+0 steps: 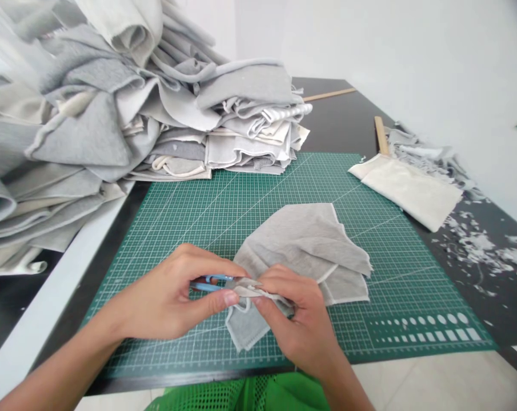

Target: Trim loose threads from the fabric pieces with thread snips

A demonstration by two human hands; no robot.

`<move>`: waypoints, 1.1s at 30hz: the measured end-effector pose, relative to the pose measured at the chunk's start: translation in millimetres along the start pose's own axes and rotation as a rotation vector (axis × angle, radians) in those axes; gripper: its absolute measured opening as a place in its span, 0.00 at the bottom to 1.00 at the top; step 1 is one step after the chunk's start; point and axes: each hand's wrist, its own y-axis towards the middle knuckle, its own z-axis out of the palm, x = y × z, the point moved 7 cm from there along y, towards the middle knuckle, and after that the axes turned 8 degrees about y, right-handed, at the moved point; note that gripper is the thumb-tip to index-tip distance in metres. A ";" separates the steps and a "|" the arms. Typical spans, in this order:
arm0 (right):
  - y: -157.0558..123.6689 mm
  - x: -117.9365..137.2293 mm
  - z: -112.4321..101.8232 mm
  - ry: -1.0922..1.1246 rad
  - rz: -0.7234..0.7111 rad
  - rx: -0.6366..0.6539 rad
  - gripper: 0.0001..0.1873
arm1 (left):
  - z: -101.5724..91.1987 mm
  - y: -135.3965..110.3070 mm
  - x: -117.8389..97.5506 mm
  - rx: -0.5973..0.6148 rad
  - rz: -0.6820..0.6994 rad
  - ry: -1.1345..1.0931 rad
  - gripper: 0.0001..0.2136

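Observation:
A piece of grey knit fabric [292,237] with pale stitched edges lies crumpled on the green cutting mat [189,228]. My left hand [172,297] is closed around blue thread snips [204,286], and its thumb and fingertips pinch the near edge of the cloth. The tips of the snips are hidden by the fingers and fabric. Close beside it, my right hand [296,317] grips the same gathered edge between thumb and fingers. A loop and a corner of the fabric hang below the two hands.
Tall stacks of grey and cream fabric [249,85] fill the left and back. A folded cream cloth [408,188] lies at the right by a wooden stick [381,136]. Thread scraps [476,245] litter the black table [322,123] there.

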 end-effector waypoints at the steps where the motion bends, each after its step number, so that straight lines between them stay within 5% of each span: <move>1: 0.1 -0.6 0.5 -0.005 0.003 0.005 0.08 | -0.1 0.2 -0.9 -0.007 0.006 -0.006 0.14; 33: -0.3 -0.9 2.7 -0.020 0.015 0.055 0.10 | -1.0 -1.4 -6.3 -0.049 0.055 0.051 0.07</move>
